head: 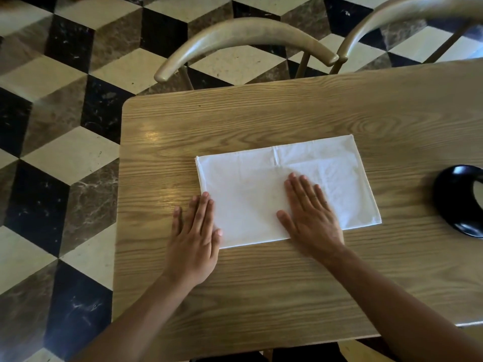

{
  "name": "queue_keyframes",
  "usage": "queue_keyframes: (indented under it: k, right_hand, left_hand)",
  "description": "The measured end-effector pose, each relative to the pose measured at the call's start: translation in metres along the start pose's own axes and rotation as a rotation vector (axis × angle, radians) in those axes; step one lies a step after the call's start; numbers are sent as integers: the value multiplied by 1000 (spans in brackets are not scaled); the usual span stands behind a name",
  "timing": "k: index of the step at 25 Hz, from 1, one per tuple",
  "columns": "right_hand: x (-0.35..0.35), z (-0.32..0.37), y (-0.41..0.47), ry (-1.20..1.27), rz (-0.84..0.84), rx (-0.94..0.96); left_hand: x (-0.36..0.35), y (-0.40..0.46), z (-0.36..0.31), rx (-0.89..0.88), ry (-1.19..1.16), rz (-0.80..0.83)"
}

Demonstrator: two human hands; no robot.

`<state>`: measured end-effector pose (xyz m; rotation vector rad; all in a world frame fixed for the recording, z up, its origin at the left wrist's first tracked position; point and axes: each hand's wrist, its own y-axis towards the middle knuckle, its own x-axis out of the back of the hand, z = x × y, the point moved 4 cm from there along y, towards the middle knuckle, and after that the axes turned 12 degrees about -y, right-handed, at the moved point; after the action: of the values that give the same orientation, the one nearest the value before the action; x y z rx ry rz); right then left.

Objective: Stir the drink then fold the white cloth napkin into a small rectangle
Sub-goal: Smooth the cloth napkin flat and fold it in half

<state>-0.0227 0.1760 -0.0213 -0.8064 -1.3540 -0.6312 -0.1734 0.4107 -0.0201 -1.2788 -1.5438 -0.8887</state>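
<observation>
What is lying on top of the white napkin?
On the napkin, the right hand presses flat; the left hand overlaps its near-left corner. Cloth beneath both palms is hidden.

White napkin mid-frame. Light oak-grain worktop. Floor, left and top: cube pattern in cream, black-veined and brown marble. Glossy black dish, right edge. Tan chair backs, top.

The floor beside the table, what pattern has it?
Cube-like black, cream and brown marble tiles, head view.

Matt white cloth napkin on grained, slightly glossy wooden table.
</observation>
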Motion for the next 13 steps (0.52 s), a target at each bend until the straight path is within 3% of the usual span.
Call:
queue_keyframes:
  k: [6, 13]
  right_hand:
    - [6, -88, -12, -24, 16, -133]
    - [6, -95, -13, -36, 8, -133]
  left_hand:
    - [-2, 0, 1, -10, 17, -4]
    - [-4, 0, 3, -8, 49, 14]
